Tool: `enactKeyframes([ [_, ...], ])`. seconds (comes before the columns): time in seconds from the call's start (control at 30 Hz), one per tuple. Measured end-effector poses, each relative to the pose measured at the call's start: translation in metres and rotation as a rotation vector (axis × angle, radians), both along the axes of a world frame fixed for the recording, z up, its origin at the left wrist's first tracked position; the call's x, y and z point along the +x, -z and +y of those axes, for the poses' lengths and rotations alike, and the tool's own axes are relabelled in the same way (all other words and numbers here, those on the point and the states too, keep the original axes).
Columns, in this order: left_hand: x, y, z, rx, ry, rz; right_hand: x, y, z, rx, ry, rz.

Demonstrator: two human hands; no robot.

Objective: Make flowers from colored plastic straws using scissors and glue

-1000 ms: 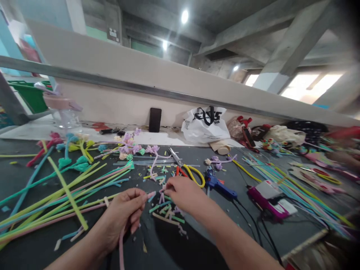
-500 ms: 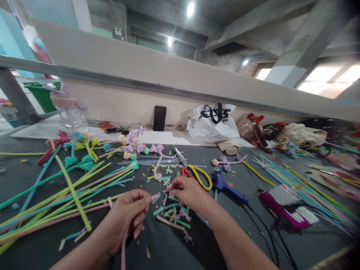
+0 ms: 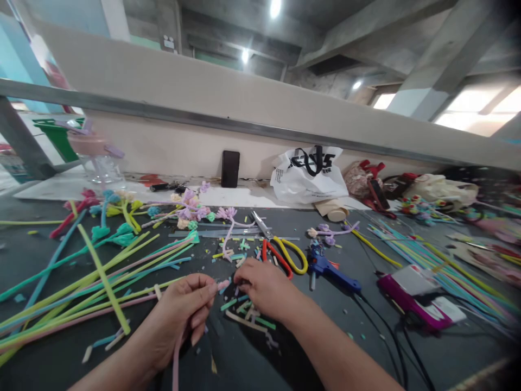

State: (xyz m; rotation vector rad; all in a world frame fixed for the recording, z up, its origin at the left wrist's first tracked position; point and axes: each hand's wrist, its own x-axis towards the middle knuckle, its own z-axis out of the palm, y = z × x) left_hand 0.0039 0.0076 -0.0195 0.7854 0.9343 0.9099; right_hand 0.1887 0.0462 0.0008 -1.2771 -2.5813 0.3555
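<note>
My left hand [image 3: 189, 304] is closed in a pinch round a pink pipe cleaner [image 3: 176, 361]. Its fluffy pink end [image 3: 223, 284] pokes out past the thumb and forefinger, and the long stem hangs below the palm. My right hand [image 3: 264, 285] is just to the right, fingers drawn together and pointing down at the scattered cut pipe cleaner pieces [image 3: 254, 317]. What those fingertips hold, if anything, is hidden. Scissors [image 3: 280, 244] with red and yellow handles lie open beyond my right hand. A blue glue gun [image 3: 336, 274] rests to its right.
Long pipe cleaners [image 3: 101, 288] spread over the left of the dark table, with finished-looking purple flowers [image 3: 191, 203] behind. A phone [image 3: 230, 169] leans on the back panel beside a white bag [image 3: 309, 179]. A magenta device [image 3: 419, 298] and black cables lie at the right.
My right hand has shifted slightly left and down, its fingertips now turned toward the cut pieces, uncovering the red scissor handle. My left hand keeps its hold, almost still.
</note>
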Motion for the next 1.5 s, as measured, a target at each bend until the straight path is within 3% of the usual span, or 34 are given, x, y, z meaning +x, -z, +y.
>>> enactKeyframes([
  [0.13,0.0,-0.002,0.001,0.005,-0.013,-0.014,-0.001,0.001,-0.001,0.03,-0.001,-0.077],
  [0.4,-0.001,-0.001,-0.001,0.022,-0.035,-0.025,-0.001,-0.007,-0.001,-0.006,0.005,0.169],
  [0.7,0.0,0.0,-0.001,0.038,-0.012,0.031,-0.002,-0.023,-0.006,-0.201,0.133,0.354],
  [0.93,0.002,-0.006,-0.003,0.049,-0.009,0.119,-0.006,-0.024,-0.014,-0.086,0.026,0.302],
  [1.5,0.004,-0.008,-0.004,0.057,0.008,0.148,-0.008,-0.022,-0.015,-0.005,-0.013,0.235],
])
